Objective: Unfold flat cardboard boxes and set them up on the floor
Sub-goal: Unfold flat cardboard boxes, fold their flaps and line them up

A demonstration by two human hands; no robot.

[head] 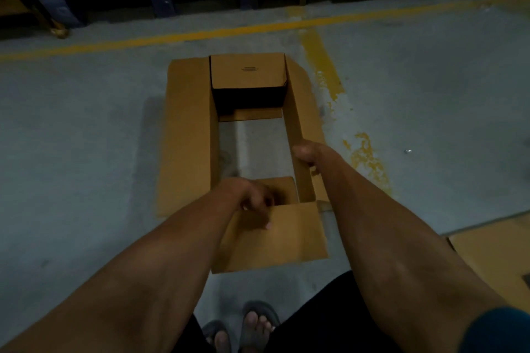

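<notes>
Grey warehouse floor (pixel 86 123) carries one cardboard box (pixel 186 135) already opened into a tube, bottom unclosed, right hand (pixel 308 153) gripping its side wall, left hand (pixel 252 199) pinching the near flap (pixel 275 238); more flat cardboard (pixel 493 255) waits.

far flap (pixel 248 70) — small dark print | too blurred to read

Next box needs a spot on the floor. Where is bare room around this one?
Bare concrete lies left of the cardboard box, up to the yellow line, and right of it past the worn paint. Near right is crowded: flat cardboard lies there.
</notes>
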